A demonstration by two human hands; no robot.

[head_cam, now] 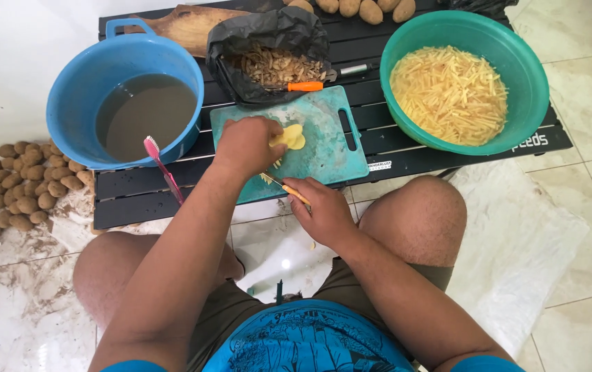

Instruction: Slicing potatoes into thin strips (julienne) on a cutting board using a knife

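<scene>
My left hand (pixel 247 145) presses down on peeled yellow potato slices (pixel 292 137) lying on a teal cutting board (pixel 330 148). My right hand (pixel 323 210) grips a knife with an orange-yellow handle (pixel 294 194); its blade points toward the slices under my left hand, at the board's near edge. A few cut strips lie beside the blade.
A green bowl (pixel 526 62) of cut potato sticks stands at the right of the low black slatted table (pixel 137 189). A blue bucket (pixel 75 89) of murky water and a pink toothbrush (pixel 161 165) are at left. A black bag (pixel 268 31) holds peels. Unpeeled potatoes (pixel 24 186) lie on the floor.
</scene>
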